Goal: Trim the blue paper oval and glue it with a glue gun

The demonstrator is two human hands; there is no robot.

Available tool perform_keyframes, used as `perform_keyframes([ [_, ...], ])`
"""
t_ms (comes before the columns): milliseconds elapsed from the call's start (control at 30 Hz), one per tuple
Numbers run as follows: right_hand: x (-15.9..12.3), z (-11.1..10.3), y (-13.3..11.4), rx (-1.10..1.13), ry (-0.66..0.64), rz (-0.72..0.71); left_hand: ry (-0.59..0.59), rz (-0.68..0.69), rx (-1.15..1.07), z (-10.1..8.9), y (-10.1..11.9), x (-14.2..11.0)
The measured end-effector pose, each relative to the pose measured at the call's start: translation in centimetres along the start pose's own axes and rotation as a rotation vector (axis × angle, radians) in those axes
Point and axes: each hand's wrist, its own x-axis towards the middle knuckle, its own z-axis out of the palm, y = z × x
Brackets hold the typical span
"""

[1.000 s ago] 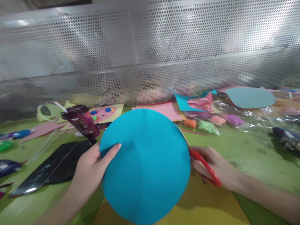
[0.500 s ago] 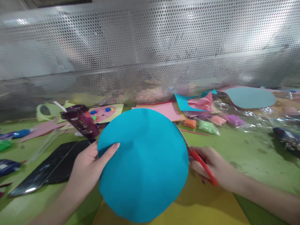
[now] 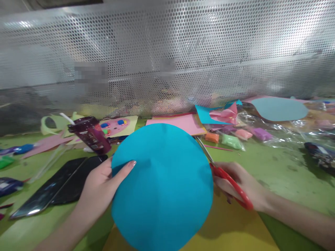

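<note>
A large, roughly round sheet of blue paper (image 3: 164,188) fills the middle of the view, raised over a yellow sheet (image 3: 230,226). My left hand (image 3: 107,184) grips its left edge, thumb on the front and the other fingers hidden behind. My right hand (image 3: 235,181) is closed around the red handles of a pair of scissors (image 3: 230,179). Their metal blades point up and left along the paper's upper right edge. Whether the blades touch the paper I cannot tell.
Behind the paper stand a dark red cup (image 3: 91,136) with a straw and pink sheets (image 3: 178,124). Small clay packets (image 3: 231,140) lie right of them. A black folding case (image 3: 57,184) lies left, a dark pouch (image 3: 320,157) right. A perforated metal screen (image 3: 167,52) closes the back.
The blue paper and my left hand have shifted slightly right and down. The scissors have moved a little right, and more of their blades shows beside the paper's edge.
</note>
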Motion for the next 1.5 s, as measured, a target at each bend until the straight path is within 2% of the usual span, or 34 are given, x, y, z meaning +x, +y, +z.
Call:
perform_keyframes([
  [867,0.1,0.0,0.3,-0.078,0.016,0.012,0.008,0.03,0.097,0.0,0.1,0.0],
  [1200,0.2,0.0,-0.1,-0.097,0.035,0.025,-0.02,0.019,0.034,-0.3,-0.5,0.1],
  [1500,0.2,0.0,0.3,-0.11,0.044,-0.02,0.013,0.036,0.019,-0.7,-1.3,0.7],
])
